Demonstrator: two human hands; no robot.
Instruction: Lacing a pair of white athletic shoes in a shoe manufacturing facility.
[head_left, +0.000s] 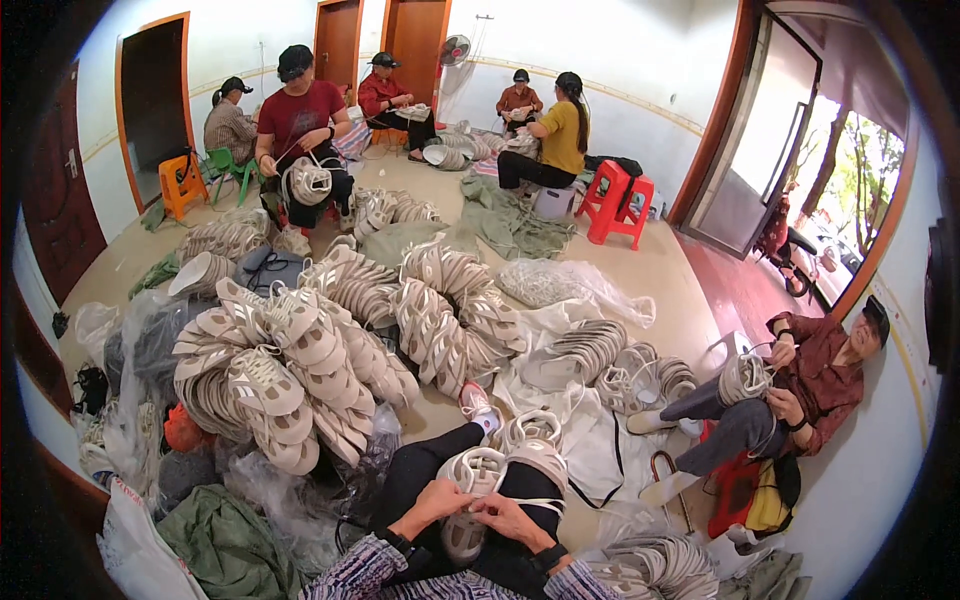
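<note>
A beige and white shoe upper [474,468] lies across my lap, its toe end showing below my hands. My left hand [438,503] is closed in a pinch at the upper's opening. Close beside it, my right hand [508,520] pinches a white shoelace [543,502], which trails off to the right; the fingertips of both hands nearly meet. More uppers of the same kind [538,445] rest over my right knee, with loops of lace on top. What exactly sits between the fingertips is too small to make out.
Big piles of nested shoe uppers [270,385] stand on the floor at the left and ahead. Further stacks [660,565] lie by my right side. A person [820,370] sits at the right with an upper; several others work at the back. Red stools [615,205] stand behind.
</note>
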